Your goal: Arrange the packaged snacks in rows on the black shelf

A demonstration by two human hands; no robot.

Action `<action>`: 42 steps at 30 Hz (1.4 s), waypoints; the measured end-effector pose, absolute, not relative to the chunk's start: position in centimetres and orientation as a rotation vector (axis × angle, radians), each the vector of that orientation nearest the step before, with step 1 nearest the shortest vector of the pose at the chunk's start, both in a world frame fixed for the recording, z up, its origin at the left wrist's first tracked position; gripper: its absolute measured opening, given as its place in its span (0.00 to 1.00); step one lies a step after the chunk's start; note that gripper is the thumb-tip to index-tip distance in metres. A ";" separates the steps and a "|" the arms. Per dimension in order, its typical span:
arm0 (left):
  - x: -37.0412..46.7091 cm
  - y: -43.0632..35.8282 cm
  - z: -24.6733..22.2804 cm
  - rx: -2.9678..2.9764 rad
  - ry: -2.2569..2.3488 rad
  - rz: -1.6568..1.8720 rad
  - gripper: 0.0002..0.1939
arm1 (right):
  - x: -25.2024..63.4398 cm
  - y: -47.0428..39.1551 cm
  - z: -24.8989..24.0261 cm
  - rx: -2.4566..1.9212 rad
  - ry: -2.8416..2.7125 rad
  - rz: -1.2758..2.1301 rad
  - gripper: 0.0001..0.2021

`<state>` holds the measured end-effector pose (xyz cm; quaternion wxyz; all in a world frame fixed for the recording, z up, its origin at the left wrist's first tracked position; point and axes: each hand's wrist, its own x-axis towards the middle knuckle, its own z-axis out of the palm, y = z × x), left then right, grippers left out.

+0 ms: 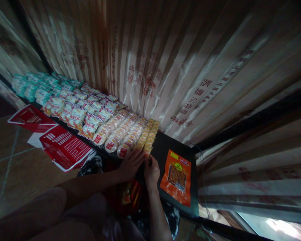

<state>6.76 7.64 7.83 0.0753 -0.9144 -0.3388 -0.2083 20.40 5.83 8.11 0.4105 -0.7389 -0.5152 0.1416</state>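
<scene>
Two rows of small yellow packets point(149, 135) lie on a dark shelf, to the right of rows of round white crackers in clear wrap point(124, 132). My left hand point(132, 164) rests at the front end of the yellow rows, with its fingers together and reaching toward the packets. Just right of it, my right hand point(152, 169) has bent fingers pinched at the lowest yellow packet of the right row. An orange snack bag point(177, 177) lies flat on the shelf, to the right of my right hand.
White snack packets point(74, 115) and teal packets point(42, 87) fill the shelf's left part. Red printed sheets point(65, 144) hang at its front edge. Pleated curtains point(150, 60) rise behind. Below my hands, red and yellow packets point(131, 194) sit in shadow near my lap.
</scene>
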 end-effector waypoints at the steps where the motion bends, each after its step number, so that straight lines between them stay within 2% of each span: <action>1: 6.8 7.7 7.9 -2.739 -1.020 -0.621 0.21 | 20.4 5.8 8.1 -1.858 -1.290 0.370 0.23; 13: 6.6 7.7 8.4 -2.732 -1.011 -0.686 0.24 | 20.6 4.9 8.2 -1.744 -1.118 0.434 0.26; 18: 6.5 7.5 9.0 -2.784 -1.009 -0.676 0.27 | 20.5 6.0 7.7 -1.624 -0.924 0.619 0.32; 22: 6.5 7.6 9.0 -2.817 -0.997 -0.653 0.27 | 20.1 7.5 6.9 -1.534 -0.944 0.640 0.36; 31: 6.8 7.9 8.8 -2.865 -1.020 -0.621 0.29 | 18.9 9.9 5.7 -1.527 -0.981 0.672 0.34; 42: 6.7 7.9 8.5 -2.848 -1.019 -0.646 0.28 | 19.7 10.0 7.2 -1.488 -0.960 0.707 0.34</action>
